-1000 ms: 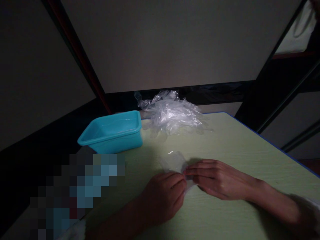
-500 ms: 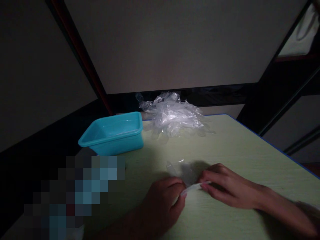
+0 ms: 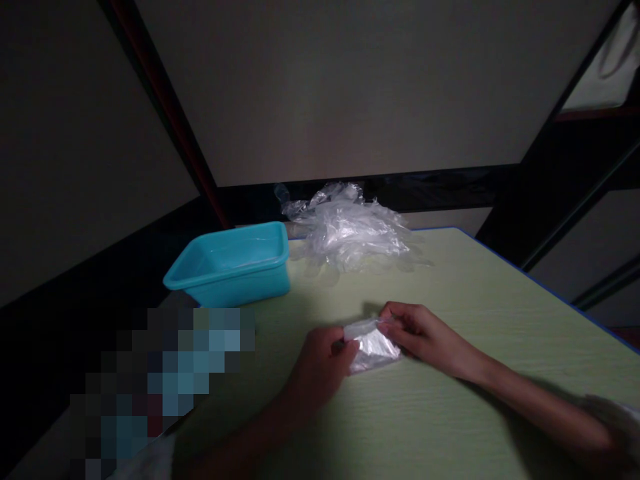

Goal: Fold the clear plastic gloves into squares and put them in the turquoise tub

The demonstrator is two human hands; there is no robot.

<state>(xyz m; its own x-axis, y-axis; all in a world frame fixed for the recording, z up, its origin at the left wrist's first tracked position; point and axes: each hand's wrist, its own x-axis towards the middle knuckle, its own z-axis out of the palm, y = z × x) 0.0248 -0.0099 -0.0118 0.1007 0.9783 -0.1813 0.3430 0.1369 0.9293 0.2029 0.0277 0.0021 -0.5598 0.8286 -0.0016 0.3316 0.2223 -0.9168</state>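
Note:
Between my hands is a thin, clear plastic glove, folded into a flat, shiny rectangle just above the table. My left hand pinches its left edge between thumb and fingers. At the upper right corner, my right hand is closed on the same plastic. Farther back lies a loose heap of clear plastic gloves, with rounded finger-like tips sticking out around it.
A turquoise plastic basin stands at the table's back left, beside the heap. The pale green table has a blue edge on the right. Dark-framed panels rise behind it. A blurred-out patch covers the lower left.
The plastic glove, earlier stretched with its far part lying loose on the table, is now folded over toward me into a flat rectangle. Both hands have shifted slightly away from me.

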